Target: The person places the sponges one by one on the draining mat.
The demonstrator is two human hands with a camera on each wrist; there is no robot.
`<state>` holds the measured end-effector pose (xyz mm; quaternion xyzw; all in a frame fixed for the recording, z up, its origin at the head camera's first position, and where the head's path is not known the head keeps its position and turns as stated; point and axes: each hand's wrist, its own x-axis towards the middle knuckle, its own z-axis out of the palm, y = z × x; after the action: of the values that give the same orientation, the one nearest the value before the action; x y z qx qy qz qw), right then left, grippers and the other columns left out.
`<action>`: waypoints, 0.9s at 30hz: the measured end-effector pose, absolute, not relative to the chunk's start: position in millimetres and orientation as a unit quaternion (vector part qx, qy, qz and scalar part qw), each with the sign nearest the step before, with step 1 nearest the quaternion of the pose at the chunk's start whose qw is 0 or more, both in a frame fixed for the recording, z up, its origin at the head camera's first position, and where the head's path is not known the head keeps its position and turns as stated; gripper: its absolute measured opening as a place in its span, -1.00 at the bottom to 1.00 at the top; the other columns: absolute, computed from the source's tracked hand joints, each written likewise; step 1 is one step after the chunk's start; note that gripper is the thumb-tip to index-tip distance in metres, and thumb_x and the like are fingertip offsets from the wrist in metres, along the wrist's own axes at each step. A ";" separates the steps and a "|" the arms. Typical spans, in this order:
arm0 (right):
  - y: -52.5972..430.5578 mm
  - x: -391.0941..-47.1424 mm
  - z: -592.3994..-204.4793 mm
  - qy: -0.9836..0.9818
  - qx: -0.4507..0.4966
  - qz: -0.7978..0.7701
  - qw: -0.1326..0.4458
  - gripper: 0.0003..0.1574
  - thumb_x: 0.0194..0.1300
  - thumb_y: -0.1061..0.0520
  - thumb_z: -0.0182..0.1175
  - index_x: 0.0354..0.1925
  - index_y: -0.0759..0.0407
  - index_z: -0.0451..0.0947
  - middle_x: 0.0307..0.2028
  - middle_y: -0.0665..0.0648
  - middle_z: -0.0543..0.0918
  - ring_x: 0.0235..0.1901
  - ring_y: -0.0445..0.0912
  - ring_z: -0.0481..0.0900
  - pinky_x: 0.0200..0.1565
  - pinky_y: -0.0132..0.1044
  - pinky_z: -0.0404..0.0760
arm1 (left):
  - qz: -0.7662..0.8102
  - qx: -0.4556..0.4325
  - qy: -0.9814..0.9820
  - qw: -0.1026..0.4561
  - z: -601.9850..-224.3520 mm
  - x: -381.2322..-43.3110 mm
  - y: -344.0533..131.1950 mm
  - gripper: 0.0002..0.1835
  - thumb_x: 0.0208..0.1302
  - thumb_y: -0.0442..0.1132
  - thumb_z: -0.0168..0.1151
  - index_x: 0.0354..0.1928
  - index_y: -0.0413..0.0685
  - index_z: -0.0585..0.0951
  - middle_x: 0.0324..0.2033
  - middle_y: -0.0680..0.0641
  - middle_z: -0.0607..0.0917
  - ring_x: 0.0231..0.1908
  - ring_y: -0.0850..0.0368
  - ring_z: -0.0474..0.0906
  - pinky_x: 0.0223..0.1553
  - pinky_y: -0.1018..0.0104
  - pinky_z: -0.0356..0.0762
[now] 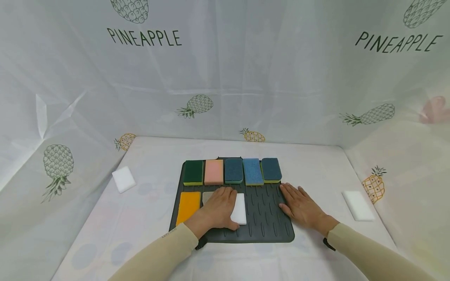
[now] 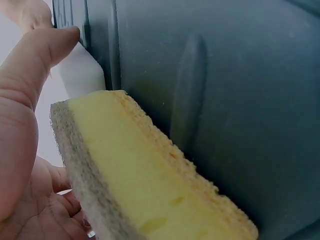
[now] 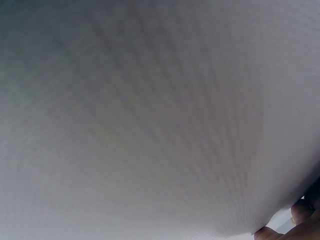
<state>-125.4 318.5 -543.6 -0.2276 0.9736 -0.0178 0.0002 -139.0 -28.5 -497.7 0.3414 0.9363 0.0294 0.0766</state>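
On the dark ridged mat (image 1: 265,218), my left hand (image 1: 218,208) grips a white sponge (image 1: 240,210), its thumb at the near edge and fingertips at the far edge. Just left of that sponge lies a grey-topped sponge (image 1: 206,196), partly hidden under the hand. Its yellow side (image 2: 130,165) shows large in the left wrist view, with my left thumb (image 2: 42,57) reaching past it toward the white block. My right hand (image 1: 304,207) lies with straight fingers along the mat's right edge. An orange sponge (image 1: 188,207) sits at the mat's left.
Along the mat's back stand a dark green sponge (image 1: 193,171), a pink one (image 1: 213,172) and several blue ones (image 1: 253,171). Separate white blocks lie on the tablecloth, one at left (image 1: 124,179), another at right (image 1: 358,205). Pineapple-print sheeting (image 1: 274,78) hangs behind.
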 end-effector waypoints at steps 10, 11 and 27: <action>317.7 -125.5 -543.4 0.971 -0.237 -0.025 -0.013 -0.11 0.64 -0.19 0.02 0.59 0.38 0.17 0.57 0.37 0.30 0.56 0.28 0.26 0.50 0.33 0.25 | 0.032 0.346 0.935 0.073 -494.8 -139.2 -30.6 0.29 0.02 0.54 0.45 0.56 -0.26 0.29 0.46 -0.21 0.43 0.43 -0.08 0.36 0.57 0.01 0.25; 317.8 -125.3 -543.7 0.971 -0.238 -0.025 -0.015 -0.11 0.63 -0.19 0.03 0.59 0.39 0.17 0.56 0.37 0.30 0.56 0.28 0.27 0.50 0.33 0.25 | 0.034 0.346 0.935 0.070 -494.0 -139.5 -31.0 0.29 0.03 0.55 0.43 0.56 -0.26 0.29 0.46 -0.21 0.43 0.43 -0.08 0.35 0.57 0.02 0.25; 319.1 -127.2 -546.9 0.973 -0.230 -0.022 -0.004 -0.09 0.63 -0.21 0.03 0.61 0.36 0.14 0.59 0.36 0.27 0.58 0.26 0.22 0.53 0.31 0.20 | 0.142 0.342 0.926 -0.073 -482.5 -165.4 -82.4 -0.36 0.50 0.13 0.28 0.44 -0.08 0.48 0.35 -0.14 0.54 0.36 -0.08 0.43 0.46 -0.08 0.42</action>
<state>-127.2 319.1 -546.9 -0.2299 0.9730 -0.0223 -0.0044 -165.4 -82.4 -482.5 0.3422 0.9260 0.1418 -0.0734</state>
